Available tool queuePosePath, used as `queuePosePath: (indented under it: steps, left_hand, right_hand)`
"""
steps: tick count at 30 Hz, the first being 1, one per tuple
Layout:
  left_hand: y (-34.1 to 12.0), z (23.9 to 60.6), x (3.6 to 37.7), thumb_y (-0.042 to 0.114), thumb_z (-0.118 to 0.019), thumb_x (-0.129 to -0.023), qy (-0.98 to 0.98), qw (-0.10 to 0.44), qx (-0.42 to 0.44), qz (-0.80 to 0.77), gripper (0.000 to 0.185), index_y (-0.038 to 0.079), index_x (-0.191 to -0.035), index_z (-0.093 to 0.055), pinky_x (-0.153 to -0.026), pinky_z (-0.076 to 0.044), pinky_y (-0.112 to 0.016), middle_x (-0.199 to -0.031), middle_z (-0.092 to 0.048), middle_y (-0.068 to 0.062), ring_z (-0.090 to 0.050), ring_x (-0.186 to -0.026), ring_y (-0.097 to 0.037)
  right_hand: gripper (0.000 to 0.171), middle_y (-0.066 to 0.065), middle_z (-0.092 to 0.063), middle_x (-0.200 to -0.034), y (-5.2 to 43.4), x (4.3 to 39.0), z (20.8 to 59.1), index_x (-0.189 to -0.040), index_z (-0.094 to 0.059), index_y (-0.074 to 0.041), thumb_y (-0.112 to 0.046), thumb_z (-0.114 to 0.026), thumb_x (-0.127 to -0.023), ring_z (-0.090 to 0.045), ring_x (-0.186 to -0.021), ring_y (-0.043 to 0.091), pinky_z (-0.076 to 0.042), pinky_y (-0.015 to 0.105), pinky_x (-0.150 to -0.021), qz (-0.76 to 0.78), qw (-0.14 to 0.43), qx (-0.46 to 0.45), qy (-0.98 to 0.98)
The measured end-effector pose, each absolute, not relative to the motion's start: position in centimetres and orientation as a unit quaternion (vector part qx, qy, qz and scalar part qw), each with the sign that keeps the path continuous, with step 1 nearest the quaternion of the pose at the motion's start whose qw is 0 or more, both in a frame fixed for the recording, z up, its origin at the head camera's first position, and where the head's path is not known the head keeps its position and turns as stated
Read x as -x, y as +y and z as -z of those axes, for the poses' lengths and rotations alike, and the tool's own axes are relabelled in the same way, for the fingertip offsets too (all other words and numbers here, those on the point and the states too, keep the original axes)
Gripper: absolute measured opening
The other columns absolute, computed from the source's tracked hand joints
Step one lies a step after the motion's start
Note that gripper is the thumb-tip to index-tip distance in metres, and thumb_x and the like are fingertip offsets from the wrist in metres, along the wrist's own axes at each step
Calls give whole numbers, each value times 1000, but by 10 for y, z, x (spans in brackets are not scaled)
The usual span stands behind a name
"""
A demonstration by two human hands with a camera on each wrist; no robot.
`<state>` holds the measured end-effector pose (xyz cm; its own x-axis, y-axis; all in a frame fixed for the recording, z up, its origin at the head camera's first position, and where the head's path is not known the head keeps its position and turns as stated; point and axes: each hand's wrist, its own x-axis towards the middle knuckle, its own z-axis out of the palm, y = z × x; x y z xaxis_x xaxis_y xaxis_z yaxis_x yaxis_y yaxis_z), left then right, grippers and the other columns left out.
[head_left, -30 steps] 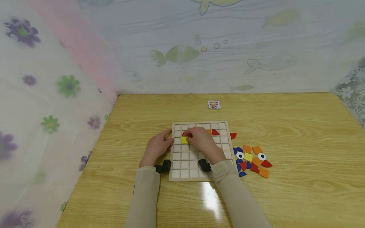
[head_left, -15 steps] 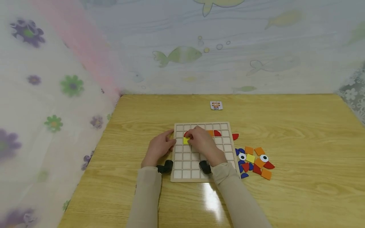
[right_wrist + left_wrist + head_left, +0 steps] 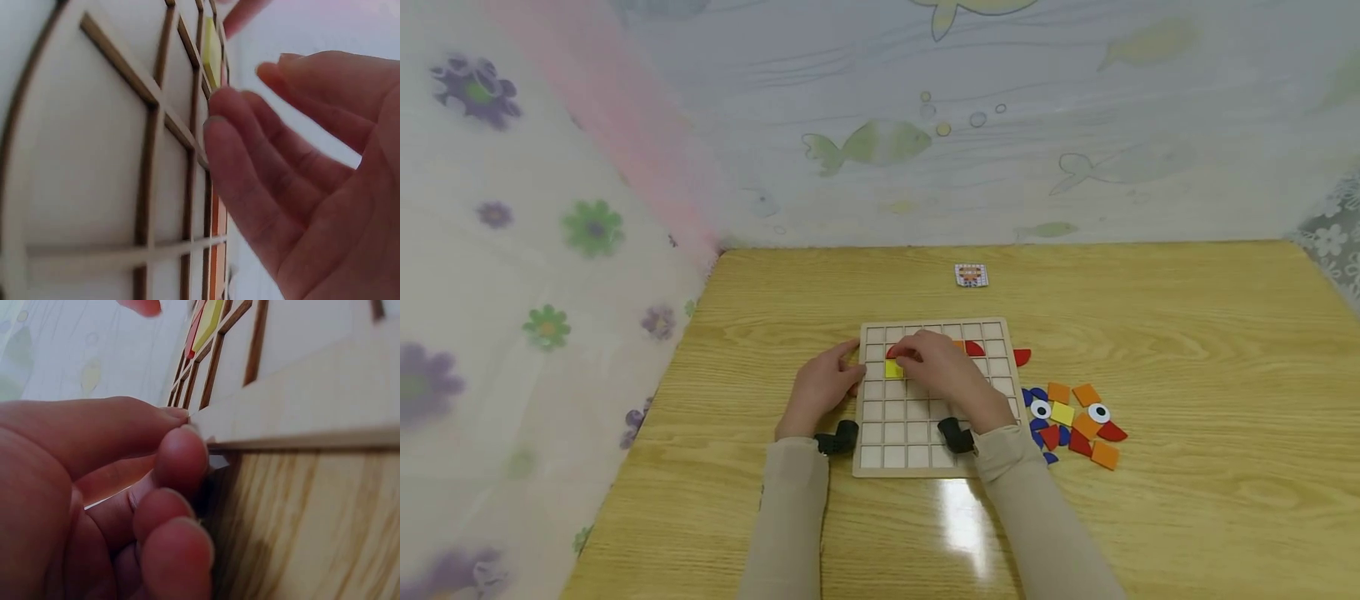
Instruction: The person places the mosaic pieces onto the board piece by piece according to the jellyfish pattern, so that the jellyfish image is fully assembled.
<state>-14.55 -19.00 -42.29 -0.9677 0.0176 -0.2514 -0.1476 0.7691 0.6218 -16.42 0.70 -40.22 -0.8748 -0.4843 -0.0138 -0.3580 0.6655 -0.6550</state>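
Note:
A wooden grid board [image 3: 896,433] lies in front of me. My left hand [image 3: 823,387] holds its left edge, thumb at the rim and the other fingers curled beside it. On the board, my right hand [image 3: 951,372] is over the upper rows, just right of a yellow square tile [image 3: 892,369] that sits in a cell. In the right wrist view its fingertips [image 3: 220,134] are close to the grid, with nothing between thumb and fingers. A red quarter-round tile [image 3: 975,348] and an orange tile [image 3: 958,345] show in the row above, partly hidden by the hand.
Loose red, orange, yellow and blue tiles, among them an orange square [image 3: 1105,455] and a white eye disc [image 3: 1098,413], lie right of the board. A small pattern card [image 3: 972,275] lies beyond it. A patterned wall curtain [image 3: 865,142] borders the table [image 3: 1210,358].
My right hand has drawn slightly right off the yellow tile, which stays in its cell. The left hand keeps its place at the board's edge; the head view has shifted a little.

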Motion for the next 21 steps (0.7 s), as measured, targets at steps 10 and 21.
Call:
queuePosePath:
  steps: [10,21]
  left_hand:
    - [-189,422,145,27,-55,-87,931,116,30,-344,50,23,-135,-41,-50,-41,-28,-61,-59,3,-53,-50,-13]
    - [-190,422,145,27,-54,-87,931,120,31,-344,49,24,-135,-41,-49,-42,-28,-63,-59,3,-53,-50,-13]
  right_hand:
    - [22,-3,-61,-95,27,162,394,-105,-65,-16,-25,-53,-89,-54,-84,14,-43,33,-75,336,93,227,909]
    - [23,-3,-61,-92,47,151,385,-106,-64,-14,-24,-55,-88,-53,-82,15,-43,34,-75,329,91,218,914]
